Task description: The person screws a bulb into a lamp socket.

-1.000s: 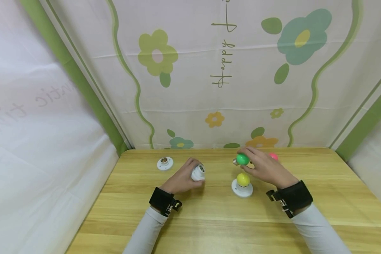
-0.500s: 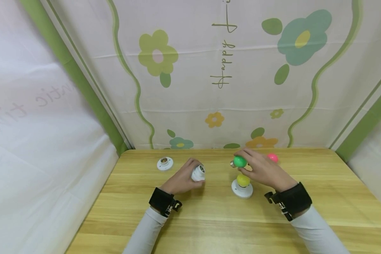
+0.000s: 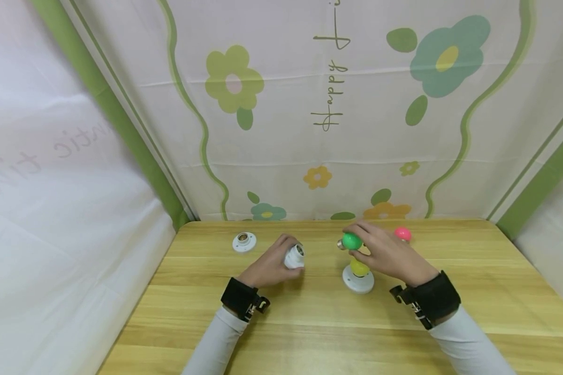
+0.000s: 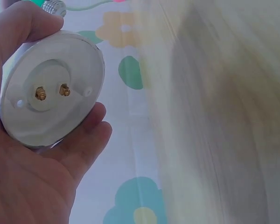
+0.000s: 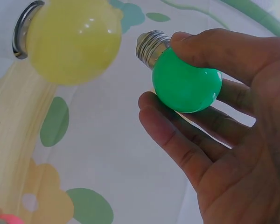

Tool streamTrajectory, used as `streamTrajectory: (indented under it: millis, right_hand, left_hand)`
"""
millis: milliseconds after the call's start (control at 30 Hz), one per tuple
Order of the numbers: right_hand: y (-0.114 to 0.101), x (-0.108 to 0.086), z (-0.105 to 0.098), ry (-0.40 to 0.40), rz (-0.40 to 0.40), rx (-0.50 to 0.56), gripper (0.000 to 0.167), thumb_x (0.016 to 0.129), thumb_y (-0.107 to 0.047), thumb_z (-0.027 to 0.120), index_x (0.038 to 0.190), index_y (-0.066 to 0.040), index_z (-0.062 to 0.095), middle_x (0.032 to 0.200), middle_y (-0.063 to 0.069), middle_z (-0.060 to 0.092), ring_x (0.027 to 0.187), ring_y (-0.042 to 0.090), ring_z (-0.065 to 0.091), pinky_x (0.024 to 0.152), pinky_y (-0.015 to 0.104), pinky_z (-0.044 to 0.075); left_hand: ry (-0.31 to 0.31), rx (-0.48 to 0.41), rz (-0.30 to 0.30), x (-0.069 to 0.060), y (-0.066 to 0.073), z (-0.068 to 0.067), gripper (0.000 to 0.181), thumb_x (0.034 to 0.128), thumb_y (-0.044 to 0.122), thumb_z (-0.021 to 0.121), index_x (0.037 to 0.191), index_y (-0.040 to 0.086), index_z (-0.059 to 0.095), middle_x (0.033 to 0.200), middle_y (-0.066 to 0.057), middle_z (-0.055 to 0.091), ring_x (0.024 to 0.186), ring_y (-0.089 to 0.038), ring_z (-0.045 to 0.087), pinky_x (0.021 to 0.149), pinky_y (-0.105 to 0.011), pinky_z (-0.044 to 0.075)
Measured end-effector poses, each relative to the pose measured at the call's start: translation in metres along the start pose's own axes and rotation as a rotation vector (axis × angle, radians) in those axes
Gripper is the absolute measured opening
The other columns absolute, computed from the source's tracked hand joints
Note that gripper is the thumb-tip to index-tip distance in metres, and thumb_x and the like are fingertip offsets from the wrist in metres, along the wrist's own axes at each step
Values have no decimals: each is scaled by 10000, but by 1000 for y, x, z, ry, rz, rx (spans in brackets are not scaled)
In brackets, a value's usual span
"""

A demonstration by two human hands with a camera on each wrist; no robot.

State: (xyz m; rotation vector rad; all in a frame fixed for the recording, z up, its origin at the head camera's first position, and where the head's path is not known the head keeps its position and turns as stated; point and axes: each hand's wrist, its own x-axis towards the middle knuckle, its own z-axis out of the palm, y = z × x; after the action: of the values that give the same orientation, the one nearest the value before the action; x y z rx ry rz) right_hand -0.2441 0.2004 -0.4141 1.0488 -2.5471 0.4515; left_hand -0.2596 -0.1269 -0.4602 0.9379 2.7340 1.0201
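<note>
My left hand (image 3: pixel 272 264) grips a white lamp socket (image 3: pixel 294 256) above the table, its threaded opening tilted up and to the right. In the left wrist view the round back of that lamp socket (image 4: pixel 53 114) shows two brass screws. My right hand (image 3: pixel 388 250) pinches a green light bulb (image 3: pixel 352 240) between thumb and fingers. The bulb's metal screw base (image 5: pixel 151 49) points left, toward the socket, with a gap between them. Just below the right hand, a yellow light bulb (image 3: pixel 358 267) stands upright in a second white socket (image 3: pixel 358 284), partly covered by the thumb.
Another white socket (image 3: pixel 244 241), without a bulb, sits at the table's back left. A pink light bulb (image 3: pixel 403 234) lies near the back edge, behind the right hand. Flower-printed cloth (image 3: pixel 281 140) hangs behind the wooden table (image 3: pixel 305 333), and cloth stands at both sides.
My right hand has moved slightly left with the green bulb, toward the held socket, uncovering more of the pink bulb. The left hand has stayed nearly still.
</note>
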Motion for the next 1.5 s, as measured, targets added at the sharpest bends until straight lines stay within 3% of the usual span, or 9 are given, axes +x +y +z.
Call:
streamTrajectory:
  millis: [600, 1500]
  right_hand:
    - [-17, 0, -7, 22, -44, -20, 530, 884, -167, 884, 1343, -53, 646, 1303, 107, 687, 1007, 189, 737, 820, 351, 639]
    - [-25, 2, -8, 55, -99, -4, 561, 873, -203, 899, 1344, -39, 643, 1247, 111, 738, 999, 185, 751, 817, 345, 643]
  left_hand:
    - [-4, 14, 19, -2, 8, 0, 548, 912, 247, 797, 1382, 68, 580, 1395, -57, 523, 1126, -145, 572, 931, -253, 557]
    - [-25, 33, 62, -2, 19, 1, 541, 920, 264, 807, 1379, 87, 584, 1384, -48, 523, 1138, -139, 560, 943, -245, 550]
